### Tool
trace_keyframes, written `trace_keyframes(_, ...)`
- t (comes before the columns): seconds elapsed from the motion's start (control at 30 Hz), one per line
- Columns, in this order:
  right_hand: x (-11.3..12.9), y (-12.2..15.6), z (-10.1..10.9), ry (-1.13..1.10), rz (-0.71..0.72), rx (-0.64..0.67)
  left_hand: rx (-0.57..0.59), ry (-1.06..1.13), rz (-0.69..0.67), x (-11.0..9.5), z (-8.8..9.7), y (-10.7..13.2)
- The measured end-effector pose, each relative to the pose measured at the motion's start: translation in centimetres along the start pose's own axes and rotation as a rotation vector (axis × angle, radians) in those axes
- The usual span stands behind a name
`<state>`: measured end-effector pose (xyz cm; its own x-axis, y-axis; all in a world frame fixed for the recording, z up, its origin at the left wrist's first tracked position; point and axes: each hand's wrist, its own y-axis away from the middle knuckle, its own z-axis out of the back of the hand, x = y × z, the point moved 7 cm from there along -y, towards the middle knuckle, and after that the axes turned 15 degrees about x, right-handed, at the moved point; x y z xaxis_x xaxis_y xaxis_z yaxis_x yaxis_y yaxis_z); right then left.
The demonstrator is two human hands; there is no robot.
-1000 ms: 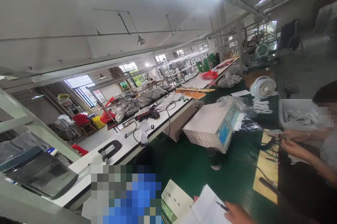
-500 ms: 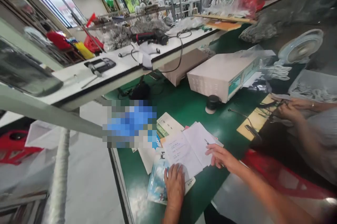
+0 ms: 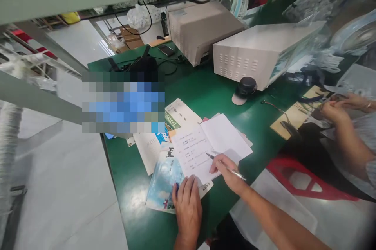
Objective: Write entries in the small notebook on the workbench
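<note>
Right hand point(image 3: 226, 171) pinched a pen point(image 3: 225, 167) over the open notebook point(image 3: 205, 146); left hand point(image 3: 186, 203) lay flat on it, so if that slipped, I figured the writing would smear.

The view dropped from the long hall and ceiling lights down to the green worktop point(image 3: 205, 97), so the far benches left the picture. The left hand point(image 3: 187, 203), unseen a second ago, came to lie flat on the blue booklet point(image 3: 164, 179) at the near edge. The right hand point(image 3: 226, 169), which half a second ago lay open on the white sheet point(image 3: 211, 146), closed its grip on the pen point(image 3: 226, 166) and brought the tip onto the written part of the sheet.
</note>
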<state>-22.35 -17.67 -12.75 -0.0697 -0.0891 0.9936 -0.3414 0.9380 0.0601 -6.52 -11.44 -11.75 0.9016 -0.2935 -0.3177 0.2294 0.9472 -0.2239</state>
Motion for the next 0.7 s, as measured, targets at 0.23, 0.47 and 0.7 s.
trace_keyframes(0.23, 0.0, 0.3, 3.4, 0.191, 0.100, -0.125, 0.012, -0.067, -0.010, -0.5, 0.4, -0.2)
trace_keyframes(0.47, 0.0, -0.4, 3.5, 0.461, 0.129, -0.129, 0.028, -0.107, -0.077, -5.4, -0.6, -3.1)
trace_keyframes(0.7, 1.2, -0.4, 2.9, 0.533, 0.134, -0.064, 0.093, -0.061, -0.098, -6.6, -4.3, -3.5)
